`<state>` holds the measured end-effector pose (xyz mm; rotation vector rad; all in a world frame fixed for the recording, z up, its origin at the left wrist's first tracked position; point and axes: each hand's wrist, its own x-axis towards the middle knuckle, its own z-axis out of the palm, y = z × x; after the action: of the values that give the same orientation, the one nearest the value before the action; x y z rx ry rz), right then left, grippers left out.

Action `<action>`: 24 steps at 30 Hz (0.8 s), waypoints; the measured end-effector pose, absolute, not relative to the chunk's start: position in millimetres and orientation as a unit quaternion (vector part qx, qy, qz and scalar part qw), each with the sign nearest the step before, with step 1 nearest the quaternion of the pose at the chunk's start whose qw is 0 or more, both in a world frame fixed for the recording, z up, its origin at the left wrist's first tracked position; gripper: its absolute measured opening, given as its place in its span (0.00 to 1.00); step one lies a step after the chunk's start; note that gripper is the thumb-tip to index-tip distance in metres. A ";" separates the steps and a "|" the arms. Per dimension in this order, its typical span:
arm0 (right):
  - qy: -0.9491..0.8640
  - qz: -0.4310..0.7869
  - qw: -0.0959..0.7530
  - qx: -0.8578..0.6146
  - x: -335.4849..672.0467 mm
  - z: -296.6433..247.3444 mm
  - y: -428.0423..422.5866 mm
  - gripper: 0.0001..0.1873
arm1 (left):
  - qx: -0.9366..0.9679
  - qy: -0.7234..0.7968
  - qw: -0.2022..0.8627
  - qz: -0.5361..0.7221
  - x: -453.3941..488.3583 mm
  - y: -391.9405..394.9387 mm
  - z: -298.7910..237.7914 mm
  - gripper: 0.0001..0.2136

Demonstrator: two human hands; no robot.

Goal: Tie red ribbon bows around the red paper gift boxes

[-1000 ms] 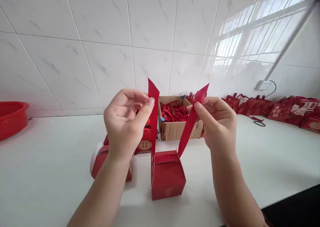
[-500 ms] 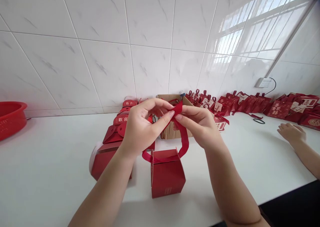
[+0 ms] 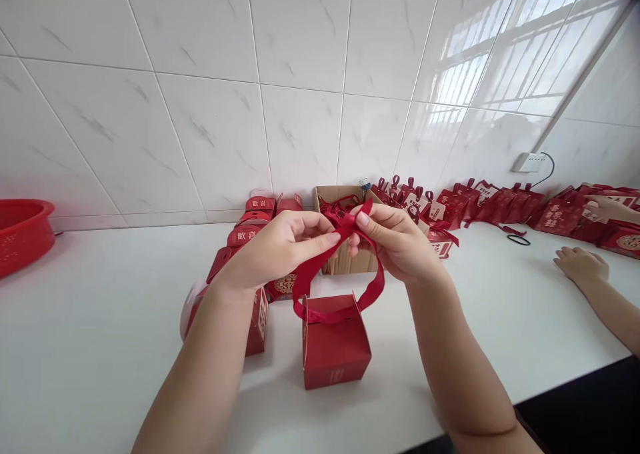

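A small red gift box (image 3: pixel 336 347) stands upright on the white table in front of me. A red ribbon (image 3: pixel 373 291) runs across its top and rises in a loop on both sides to a crossing or knot above the box. My left hand (image 3: pixel 287 244) pinches the ribbon just left of that crossing. On its right side, my right hand (image 3: pixel 400 241) grips the ribbon between thumb and fingers, and a short pointed end sticks up there. The ribbon hangs clear of the table.
Several red boxes (image 3: pixel 257 321) line up at left, partly behind my left arm. Behind my hands stands a cardboard box (image 3: pixel 345 264) of red ribbons. Red bags (image 3: pixel 455 207) line the wall. A red basket (image 3: pixel 25 237) is far left; a co-worker's hands (image 3: pixel 583 264) are at right.
My hands have drawn slightly apart, and the ribbon loop has opened wider with the crossing visible between them. A co-worker's second hand has appeared at the bags on the right.
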<state>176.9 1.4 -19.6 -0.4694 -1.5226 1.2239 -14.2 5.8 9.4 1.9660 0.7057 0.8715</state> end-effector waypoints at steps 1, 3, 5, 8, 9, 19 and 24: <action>-0.668 0.497 0.516 -0.201 179.3 -19.5 1.7 0.08 | 0.786 0.287 0.430 0.338 -16.7 6.4 10.3 0.07; -0.733 0.432 0.478 -0.217 183.3 -18.9 1.0 0.08 | 0.784 0.299 0.439 0.321 -19.3 6.7 11.3 0.09; -0.791 0.336 0.453 -0.236 185.2 -18.0 -1.1 0.08 | 0.781 0.315 0.442 0.308 -18.5 6.3 10.8 0.12; -0.843 0.191 0.426 -0.267 184.5 -17.6 -4.9 0.09 | 0.767 0.354 0.432 0.316 -13.5 7.0 7.8 0.16; -0.850 0.150 0.423 -0.277 183.7 -17.8 -5.8 0.10 | 0.761 0.365 0.425 0.328 -12.0 7.9 6.8 0.16; -0.822 0.046 0.470 -0.319 179.4 -18.3 -6.0 0.11 | 0.797 0.309 0.399 0.333 -25.4 14.1 7.9 0.15; -0.790 0.077 0.507 -0.335 178.7 -18.0 -6.0 0.10 | 0.842 0.296 0.286 0.349 -24.5 12.7 2.2 0.16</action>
<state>178.7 -6.0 -18.0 -0.8086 -1.9061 0.1851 -24.5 12.7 2.2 2.2499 0.7915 0.9322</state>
